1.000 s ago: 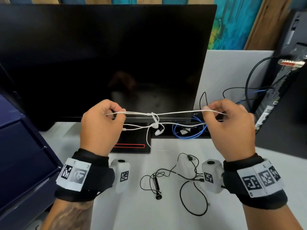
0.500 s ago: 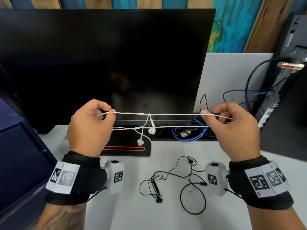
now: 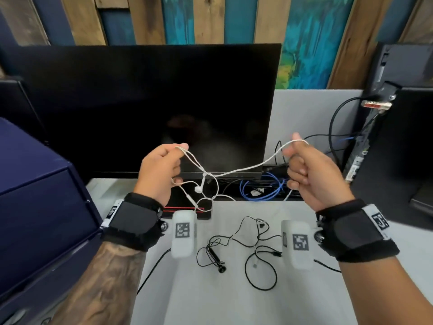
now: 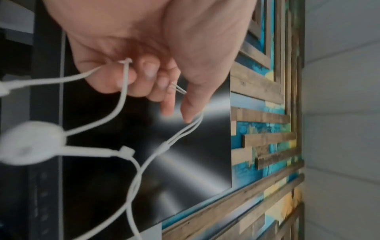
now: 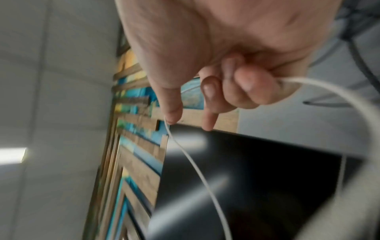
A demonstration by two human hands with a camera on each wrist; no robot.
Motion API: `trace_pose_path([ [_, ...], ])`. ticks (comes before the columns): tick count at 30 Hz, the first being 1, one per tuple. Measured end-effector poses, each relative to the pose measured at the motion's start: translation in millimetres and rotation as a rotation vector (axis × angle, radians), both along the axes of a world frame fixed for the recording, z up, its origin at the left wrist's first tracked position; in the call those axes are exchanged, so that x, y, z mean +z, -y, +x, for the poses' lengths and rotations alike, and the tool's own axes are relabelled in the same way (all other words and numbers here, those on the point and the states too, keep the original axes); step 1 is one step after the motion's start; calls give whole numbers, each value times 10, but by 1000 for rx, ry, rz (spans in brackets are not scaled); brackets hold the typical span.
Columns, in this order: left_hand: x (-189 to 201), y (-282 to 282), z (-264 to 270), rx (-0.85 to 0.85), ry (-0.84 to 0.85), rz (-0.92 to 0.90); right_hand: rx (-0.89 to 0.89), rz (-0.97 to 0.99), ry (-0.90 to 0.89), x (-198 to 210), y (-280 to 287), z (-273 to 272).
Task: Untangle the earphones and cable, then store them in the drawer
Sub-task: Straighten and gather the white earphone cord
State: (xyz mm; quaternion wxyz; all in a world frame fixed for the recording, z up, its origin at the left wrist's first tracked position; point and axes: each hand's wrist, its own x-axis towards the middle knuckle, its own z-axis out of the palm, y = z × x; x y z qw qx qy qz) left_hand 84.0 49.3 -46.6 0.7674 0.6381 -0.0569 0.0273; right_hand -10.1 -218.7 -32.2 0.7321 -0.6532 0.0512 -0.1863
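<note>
Thin white wired earphones (image 3: 203,178) hang slack in mid-air before the black flat monitor (image 3: 150,109), left hand (image 3: 159,170) pinching one end, right hand (image 3: 314,174) curled on the other, tangled black cable (image 3: 248,245) below on the white desk (image 3: 234,301), navy drawer unit (image 3: 39,207) left.

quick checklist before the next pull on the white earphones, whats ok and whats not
1. Left hand grips the white earphones: ok.
2. Right hand holds the other end looped over a finger: ok.
3. Cord between the hands slack enough to work: ok, it sags.
4. Tangle gone: not ok, strands still cross and loop near the earbud.
5. Black earphones sorted: not ok, still in a loose tangle on the desk.
6. Drawer of the blue cabinet open: cannot tell.
</note>
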Motion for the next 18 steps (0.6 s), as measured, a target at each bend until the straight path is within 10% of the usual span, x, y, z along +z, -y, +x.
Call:
trace_pose_path([
  [8,202,279,-76,-145,4,139,-297,-1197,-134,42,108,-83],
  [18,118,79,45,191,413,1434,-536,-1841,-297,56,717,-107],
])
